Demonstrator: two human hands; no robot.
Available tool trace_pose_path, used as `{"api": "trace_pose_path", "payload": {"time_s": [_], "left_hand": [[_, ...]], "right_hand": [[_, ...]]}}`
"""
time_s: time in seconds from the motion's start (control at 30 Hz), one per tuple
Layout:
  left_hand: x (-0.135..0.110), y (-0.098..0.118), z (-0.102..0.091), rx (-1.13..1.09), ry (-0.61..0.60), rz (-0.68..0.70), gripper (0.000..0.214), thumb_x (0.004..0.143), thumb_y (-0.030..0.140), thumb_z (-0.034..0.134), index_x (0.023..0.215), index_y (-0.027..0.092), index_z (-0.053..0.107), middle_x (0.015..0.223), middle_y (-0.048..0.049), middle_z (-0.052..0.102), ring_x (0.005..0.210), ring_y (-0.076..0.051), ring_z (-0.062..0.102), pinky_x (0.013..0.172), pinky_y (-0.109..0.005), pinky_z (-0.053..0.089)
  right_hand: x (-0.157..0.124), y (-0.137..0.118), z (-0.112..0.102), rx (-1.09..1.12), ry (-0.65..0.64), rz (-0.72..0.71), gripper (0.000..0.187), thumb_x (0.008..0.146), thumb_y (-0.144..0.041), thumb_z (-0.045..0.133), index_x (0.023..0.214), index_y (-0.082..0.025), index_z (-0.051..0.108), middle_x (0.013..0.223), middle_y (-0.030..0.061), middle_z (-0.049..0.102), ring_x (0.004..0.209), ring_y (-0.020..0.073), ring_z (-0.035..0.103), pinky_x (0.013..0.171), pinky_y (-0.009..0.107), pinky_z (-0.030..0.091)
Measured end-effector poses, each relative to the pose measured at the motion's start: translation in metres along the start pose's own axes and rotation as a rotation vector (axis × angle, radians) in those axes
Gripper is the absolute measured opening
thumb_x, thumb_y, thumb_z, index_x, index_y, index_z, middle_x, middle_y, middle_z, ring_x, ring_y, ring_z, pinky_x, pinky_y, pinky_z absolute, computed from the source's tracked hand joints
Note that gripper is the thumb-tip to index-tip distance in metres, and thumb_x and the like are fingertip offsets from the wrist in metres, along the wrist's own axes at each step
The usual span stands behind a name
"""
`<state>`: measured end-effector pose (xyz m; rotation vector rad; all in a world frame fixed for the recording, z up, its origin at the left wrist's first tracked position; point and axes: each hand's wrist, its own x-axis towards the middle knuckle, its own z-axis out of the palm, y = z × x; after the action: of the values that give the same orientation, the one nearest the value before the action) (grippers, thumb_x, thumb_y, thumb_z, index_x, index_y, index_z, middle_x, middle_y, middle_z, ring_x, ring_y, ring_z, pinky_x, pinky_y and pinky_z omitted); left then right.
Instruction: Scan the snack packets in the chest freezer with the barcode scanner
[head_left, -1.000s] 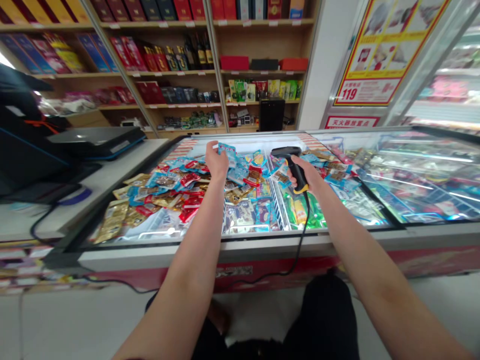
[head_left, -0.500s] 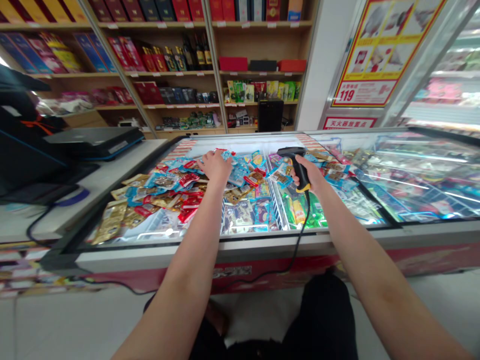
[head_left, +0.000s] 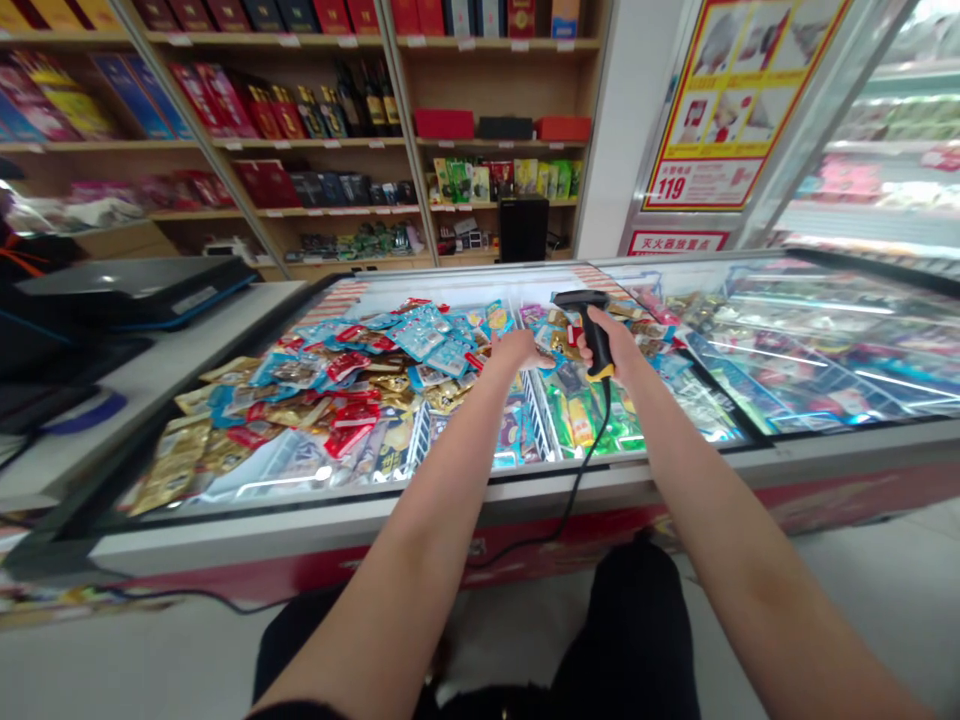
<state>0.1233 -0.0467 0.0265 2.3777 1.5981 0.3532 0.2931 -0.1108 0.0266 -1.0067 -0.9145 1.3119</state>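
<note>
My right hand is closed round the handle of a black and yellow barcode scanner, held above the freezer's glass top. A black cable hangs from its base. My left hand reaches over the small snack packets just left of the scanner, fingers stretched to the right beside a packet; my wrist partly hides the fingertips. A heap of blue, red and gold snack packets lies on the glass to the left. Several overlapping blue packets lie at its right side. More packets lie behind the scanner.
The chest freezer spans the view, with bagged goods in wire baskets under its glass. On the left, a counter carries a flat dark device. Shelves of boxes and bottles stand behind.
My left hand has moved right, from the blue packets to the packets near the scanner, uncovering the blue ones. The scanner stays in my right hand. The view has shifted slightly right.
</note>
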Motion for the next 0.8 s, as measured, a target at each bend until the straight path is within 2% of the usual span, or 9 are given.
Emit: {"api": "trace_pose_path", "payload": {"time_s": [0.1,0.17,0.3,0.4,0.53,0.63,0.7,0.8], "left_hand": [[0.005,-0.004,0.006,-0.037,0.034,-0.001,0.068,0.049,0.038,0.09,0.109,0.016,0.066,0.123,-0.0212,0.066,0.123,-0.041,0.057,0.107,-0.049,0.038],[0.009,-0.01,0.008,-0.111,0.089,0.049,0.067,0.049,0.035,0.09,0.109,0.015,0.067,0.117,-0.0192,0.068,0.119,-0.039,0.059,0.1,-0.043,0.044],[0.016,-0.021,0.007,-0.277,0.179,0.134,0.037,0.061,0.024,0.082,0.096,0.018,0.071,0.099,-0.0087,0.071,0.1,-0.029,0.067,0.088,-0.035,0.05],[0.018,-0.029,0.005,-0.307,0.219,0.092,0.019,0.063,0.013,0.075,0.081,0.018,0.07,0.085,-0.0056,0.07,0.088,-0.025,0.067,0.082,-0.033,0.051],[0.016,-0.036,0.001,-0.397,0.15,0.077,0.023,0.06,0.015,0.079,0.081,0.018,0.07,0.074,-0.0034,0.068,0.081,-0.024,0.068,0.076,-0.031,0.052],[0.01,-0.034,-0.003,-0.353,0.057,0.138,0.04,0.048,0.02,0.088,0.083,0.021,0.069,0.08,-0.0039,0.07,0.089,-0.027,0.068,0.079,-0.031,0.051],[0.005,-0.029,-0.005,-0.263,-0.003,0.137,0.045,0.038,0.017,0.091,0.076,0.021,0.067,0.082,-0.0056,0.07,0.096,-0.03,0.067,0.083,-0.032,0.05],[0.001,-0.024,-0.007,-0.2,-0.058,0.12,0.038,0.039,0.016,0.091,0.062,0.02,0.061,0.072,-0.0056,0.066,0.092,-0.031,0.067,0.081,-0.032,0.049]], "right_hand": [[-0.001,-0.001,0.004,-0.012,-0.002,-0.012,0.039,0.086,-0.055,0.065,0.079,-0.018,0.056,0.053,-0.0002,0.06,0.036,0.0101,0.049,0.031,0.02,0.041],[-0.001,-0.001,0.007,-0.026,-0.005,-0.015,0.036,0.087,-0.053,0.065,0.081,-0.018,0.057,0.053,0.0,0.06,0.036,0.0104,0.049,0.031,0.02,0.04],[-0.002,-0.003,0.009,-0.041,0.0,-0.016,0.033,0.087,-0.05,0.066,0.085,-0.018,0.058,0.053,0.0004,0.06,0.036,0.0109,0.049,0.031,0.02,0.04],[-0.004,-0.004,0.009,-0.02,-0.011,-0.025,0.033,0.087,-0.051,0.065,0.085,-0.019,0.057,0.054,0.0006,0.06,0.036,0.0109,0.049,0.031,0.021,0.04],[-0.005,-0.004,0.009,-0.023,0.004,-0.027,0.035,0.087,-0.053,0.066,0.085,-0.02,0.056,0.054,-0.0004,0.06,0.036,0.0105,0.048,0.03,0.021,0.04],[-0.005,-0.004,0.009,-0.031,-0.001,-0.028,0.035,0.086,-0.052,0.066,0.084,-0.019,0.056,0.054,-0.0003,0.06,0.036,0.0104,0.048,0.03,0.021,0.04],[-0.005,-0.003,0.009,-0.029,-0.009,-0.027,0.034,0.086,-0.052,0.066,0.084,-0.019,0.056,0.054,-0.0002,0.06,0.036,0.0106,0.049,0.031,0.021,0.04],[-0.005,-0.003,0.008,-0.021,-0.012,-0.024,0.033,0.086,-0.051,0.066,0.084,-0.019,0.056,0.054,-0.0002,0.06,0.036,0.0108,0.048,0.03,0.021,0.04]]}}
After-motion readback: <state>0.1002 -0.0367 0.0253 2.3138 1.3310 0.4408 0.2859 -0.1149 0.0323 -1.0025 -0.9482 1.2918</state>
